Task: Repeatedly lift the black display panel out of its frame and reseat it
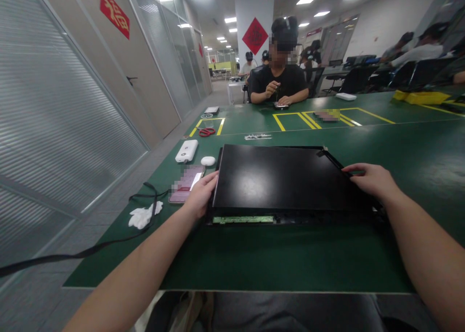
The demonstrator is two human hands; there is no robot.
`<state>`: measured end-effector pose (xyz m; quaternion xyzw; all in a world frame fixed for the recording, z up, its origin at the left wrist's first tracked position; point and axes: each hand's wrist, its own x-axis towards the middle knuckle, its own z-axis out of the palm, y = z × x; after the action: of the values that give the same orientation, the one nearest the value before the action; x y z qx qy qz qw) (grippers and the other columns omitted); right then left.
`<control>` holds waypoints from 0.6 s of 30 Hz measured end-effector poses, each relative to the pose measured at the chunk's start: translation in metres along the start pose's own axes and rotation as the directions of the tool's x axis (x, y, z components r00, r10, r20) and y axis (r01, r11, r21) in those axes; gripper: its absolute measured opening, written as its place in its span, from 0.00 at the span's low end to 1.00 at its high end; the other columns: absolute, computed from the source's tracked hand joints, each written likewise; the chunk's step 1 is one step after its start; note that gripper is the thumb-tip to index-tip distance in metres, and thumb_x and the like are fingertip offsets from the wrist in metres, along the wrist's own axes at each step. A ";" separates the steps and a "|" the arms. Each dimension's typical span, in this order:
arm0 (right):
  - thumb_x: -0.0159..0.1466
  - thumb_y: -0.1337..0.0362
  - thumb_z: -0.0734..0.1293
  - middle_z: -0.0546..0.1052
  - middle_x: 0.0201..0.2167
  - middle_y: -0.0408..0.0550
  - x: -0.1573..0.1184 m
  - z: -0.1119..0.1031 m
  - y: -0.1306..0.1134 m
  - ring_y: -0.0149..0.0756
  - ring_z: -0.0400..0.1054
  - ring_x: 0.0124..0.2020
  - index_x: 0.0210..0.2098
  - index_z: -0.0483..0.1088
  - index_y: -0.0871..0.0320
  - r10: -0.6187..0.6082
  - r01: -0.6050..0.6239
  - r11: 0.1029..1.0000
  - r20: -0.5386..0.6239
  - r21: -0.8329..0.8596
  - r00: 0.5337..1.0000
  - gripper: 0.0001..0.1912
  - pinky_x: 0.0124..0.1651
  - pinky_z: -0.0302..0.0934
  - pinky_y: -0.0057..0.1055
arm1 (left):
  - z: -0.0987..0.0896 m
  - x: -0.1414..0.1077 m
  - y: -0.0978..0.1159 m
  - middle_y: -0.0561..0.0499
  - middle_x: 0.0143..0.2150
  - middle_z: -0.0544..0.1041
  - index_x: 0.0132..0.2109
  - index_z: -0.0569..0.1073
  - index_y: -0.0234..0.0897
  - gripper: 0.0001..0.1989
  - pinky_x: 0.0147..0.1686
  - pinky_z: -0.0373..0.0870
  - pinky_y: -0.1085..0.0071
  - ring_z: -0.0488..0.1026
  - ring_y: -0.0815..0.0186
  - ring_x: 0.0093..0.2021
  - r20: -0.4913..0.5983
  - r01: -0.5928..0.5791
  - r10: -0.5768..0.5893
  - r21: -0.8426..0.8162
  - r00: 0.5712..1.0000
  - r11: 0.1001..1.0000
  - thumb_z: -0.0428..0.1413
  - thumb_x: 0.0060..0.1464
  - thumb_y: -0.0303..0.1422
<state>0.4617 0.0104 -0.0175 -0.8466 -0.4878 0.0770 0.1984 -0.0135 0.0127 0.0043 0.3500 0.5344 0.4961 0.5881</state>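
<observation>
A black panel lies flat in the middle of the frame on a green table, and both hands are on it. The left hand is at the panel's left edge, fingers curled together around the edge in a grip. The right hand is at the right edge, fingers lying close together along the rim, thumb tucked under as far as can be seen; whether it pinches the edge or only rests on it cannot be told.

Judging from how things lie, the work on the panel looks partly done. Along the near edge the bezel seems open, and a green circuit strip shows at lower left of the panel. At the far right corner a small tab or piece of frame sticks up, so the casing there appears loosened. The panel has not been lifted: it sits level on the table.

At left of the frame lie a phone, a white power bank, a small white oval case, a white cloth and a black cable. Red scissors sit further up. A person in black works at the far side, upper centre.
</observation>
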 end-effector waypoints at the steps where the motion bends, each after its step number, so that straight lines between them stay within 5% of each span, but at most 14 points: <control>1: 0.52 0.69 0.67 0.80 0.30 0.46 0.000 0.000 0.000 0.38 0.72 0.32 0.41 0.83 0.51 0.006 -0.006 1.000 0.005 0.004 1.000 0.19 0.37 0.64 0.31 | -0.001 0.001 -0.001 0.45 0.36 0.86 0.51 0.81 0.35 0.19 0.28 0.76 0.73 0.83 0.59 0.36 0.003 -0.002 0.002 0.001 1.000 1.000 0.68 0.52 0.31; 8: 0.50 0.68 0.68 0.79 0.29 0.48 0.001 0.002 0.002 0.38 0.72 0.30 0.39 0.83 0.53 -0.019 0.020 0.999 -0.032 0.036 0.999 0.17 0.35 0.64 0.32 | -0.004 0.009 -0.005 0.44 0.42 0.85 0.43 0.82 0.33 0.13 0.43 0.79 0.65 0.82 0.55 0.45 0.086 -0.060 0.070 -0.111 0.994 0.992 0.65 0.46 0.28; 14: 0.53 0.68 0.67 0.80 0.32 0.48 -0.001 0.000 -0.001 0.39 0.73 0.34 0.42 0.83 0.53 -0.001 0.001 1.000 0.022 0.024 1.000 0.19 0.39 0.64 0.33 | -0.005 0.000 -0.006 0.43 0.45 0.84 0.48 0.80 0.34 0.27 0.51 0.76 0.58 0.80 0.51 0.49 0.234 -0.143 0.138 0.003 0.962 0.990 0.73 0.39 0.36; 18: 0.53 0.69 0.67 0.81 0.33 0.47 0.000 0.000 -0.002 0.39 0.73 0.36 0.42 0.83 0.53 -0.006 0.005 1.000 0.016 0.015 1.000 0.19 0.41 0.64 0.33 | -0.006 0.000 -0.006 0.43 0.48 0.84 0.50 0.78 0.35 0.32 0.54 0.74 0.57 0.79 0.51 0.51 0.225 -0.189 0.165 0.087 0.960 0.978 0.75 0.34 0.34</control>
<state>0.4600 0.0111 -0.0162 -0.8431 -0.4911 0.0870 0.2012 -0.0182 0.0100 -0.0028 0.4796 0.4596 0.4761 0.5763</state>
